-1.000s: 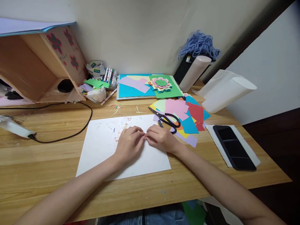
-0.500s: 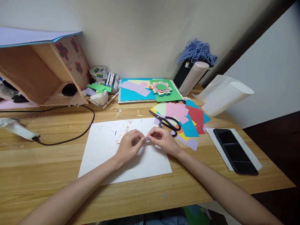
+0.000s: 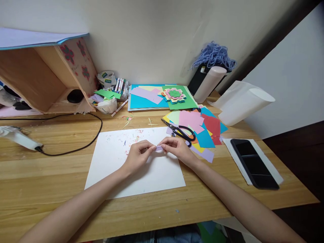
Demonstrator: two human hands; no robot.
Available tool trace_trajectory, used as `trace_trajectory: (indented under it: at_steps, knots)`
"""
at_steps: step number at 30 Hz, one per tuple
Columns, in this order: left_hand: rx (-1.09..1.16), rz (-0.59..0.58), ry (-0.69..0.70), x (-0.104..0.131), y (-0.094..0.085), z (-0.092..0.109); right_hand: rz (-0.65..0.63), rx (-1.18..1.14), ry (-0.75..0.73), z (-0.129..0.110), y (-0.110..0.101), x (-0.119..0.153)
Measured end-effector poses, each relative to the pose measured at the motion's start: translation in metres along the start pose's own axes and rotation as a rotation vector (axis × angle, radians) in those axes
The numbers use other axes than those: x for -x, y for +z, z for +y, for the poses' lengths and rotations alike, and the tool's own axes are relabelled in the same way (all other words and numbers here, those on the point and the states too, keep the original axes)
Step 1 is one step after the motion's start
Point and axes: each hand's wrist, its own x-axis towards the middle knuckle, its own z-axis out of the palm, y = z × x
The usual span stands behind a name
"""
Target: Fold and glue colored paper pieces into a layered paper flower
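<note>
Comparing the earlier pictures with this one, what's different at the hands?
The fingertips of the left hand and right hand have moved apart sideways, exposing more of a small purple paper piece pinched between them. No release shows. The white sheet, scissors and phone stayed put on the table.
</note>
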Motion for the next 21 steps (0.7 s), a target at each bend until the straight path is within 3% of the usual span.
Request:
trace_trajectory:
  at_steps: [10, 21]
  knots:
    - [0.068, -0.044, -0.006, 0.0, -0.0007, -0.0001, 0.05, 0.219, -0.172, 0.0039, 0.0045, 0.0044]
    - [0.021, -0.065, 0.028, 0.0011, -0.0012, 0.0022, 0.027, 0.054, -0.117, 0.0049, 0.0027, 0.0014]
